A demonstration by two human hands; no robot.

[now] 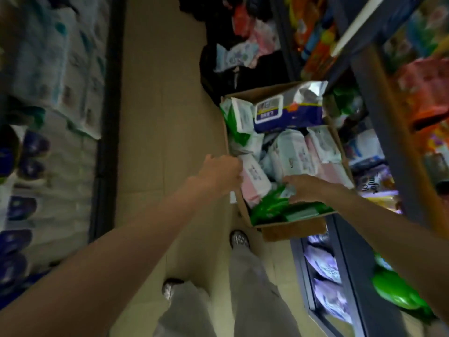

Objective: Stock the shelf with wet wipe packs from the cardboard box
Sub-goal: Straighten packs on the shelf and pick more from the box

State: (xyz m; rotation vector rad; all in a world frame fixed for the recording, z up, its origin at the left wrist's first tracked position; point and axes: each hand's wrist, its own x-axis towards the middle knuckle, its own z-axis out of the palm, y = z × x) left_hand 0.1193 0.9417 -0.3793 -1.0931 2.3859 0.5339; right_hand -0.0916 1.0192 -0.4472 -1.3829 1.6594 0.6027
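An open cardboard box (295, 230) stands on the floor by the right-hand shelf, full of wet wipe packs. My left hand (220, 171) grips a pink-and-white pack (255, 182) at the box's left edge. My right hand (303, 188) reaches into the box, its fingers curled over a green pack (272, 207) near the front. Further back lie white-and-pink packs (295, 152), green-and-white ones, and a large blue-and-silver pack (289, 108) on top.
The dark shelf unit (379, 132) on the right holds colourful goods, with purple packs low down and green packs (398, 290) beside my right arm. Tissue and paper packs (48, 117) fill the left shelving. Dark bags with packs sit beyond the box. My feet stand on the beige floor.
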